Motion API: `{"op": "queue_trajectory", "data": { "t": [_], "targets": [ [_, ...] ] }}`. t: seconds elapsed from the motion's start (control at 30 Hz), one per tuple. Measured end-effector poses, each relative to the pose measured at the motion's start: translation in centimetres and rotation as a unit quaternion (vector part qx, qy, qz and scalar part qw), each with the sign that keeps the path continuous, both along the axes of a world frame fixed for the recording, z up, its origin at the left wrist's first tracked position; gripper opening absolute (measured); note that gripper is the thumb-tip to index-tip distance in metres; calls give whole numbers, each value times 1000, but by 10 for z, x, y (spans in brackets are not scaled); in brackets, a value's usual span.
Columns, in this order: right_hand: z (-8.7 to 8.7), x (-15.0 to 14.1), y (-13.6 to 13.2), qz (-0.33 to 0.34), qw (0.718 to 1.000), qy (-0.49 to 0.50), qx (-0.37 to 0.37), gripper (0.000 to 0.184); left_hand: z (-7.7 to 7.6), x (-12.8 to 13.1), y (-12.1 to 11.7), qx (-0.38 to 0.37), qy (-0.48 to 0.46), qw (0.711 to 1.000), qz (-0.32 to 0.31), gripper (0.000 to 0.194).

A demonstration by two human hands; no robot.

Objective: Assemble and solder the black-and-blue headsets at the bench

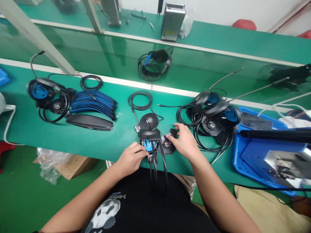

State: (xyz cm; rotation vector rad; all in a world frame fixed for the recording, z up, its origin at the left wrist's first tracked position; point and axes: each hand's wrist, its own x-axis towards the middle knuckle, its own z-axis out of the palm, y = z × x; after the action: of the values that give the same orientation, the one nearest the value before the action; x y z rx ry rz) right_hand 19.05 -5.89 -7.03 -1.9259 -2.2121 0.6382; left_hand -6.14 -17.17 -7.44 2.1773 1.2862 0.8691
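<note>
A partly assembled headset lies at the table's front edge, its headband rods pointing toward my body. My left hand (131, 158) has its thumb and fingers closed on the rim of the headset's blue-lined ear cup (148, 145). My right hand (185, 139) pinches a small black piece (173, 132) at the upper edge of a round black speaker plate (167, 145). A second speaker plate (149, 121) rests just beyond the ear cup. Behind it a coiled black cable (140, 100) lies on the green mat.
Blue-black curved bands (93, 103), a black headband pad (89, 122) and a headset (40, 90) lie left. More headsets with boom microphones (213, 111) are at right, beside a blue tray (252, 155). A glossy green panel (116, 58) stands behind; a metal box (173, 21) sits beyond it.
</note>
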Motion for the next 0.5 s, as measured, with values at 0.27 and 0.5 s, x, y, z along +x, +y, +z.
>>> {"op": "queue_trajectory", "data": {
  "t": [0.27,0.5],
  "targets": [
    [7,5,12,24,998,27,-57,69,-2,2,3,-10,-6,1000,-8,29],
    [45,28,-10,93,977,185,51,12,2,0,0,-22,-19,999,-14,25]
  ]
}}
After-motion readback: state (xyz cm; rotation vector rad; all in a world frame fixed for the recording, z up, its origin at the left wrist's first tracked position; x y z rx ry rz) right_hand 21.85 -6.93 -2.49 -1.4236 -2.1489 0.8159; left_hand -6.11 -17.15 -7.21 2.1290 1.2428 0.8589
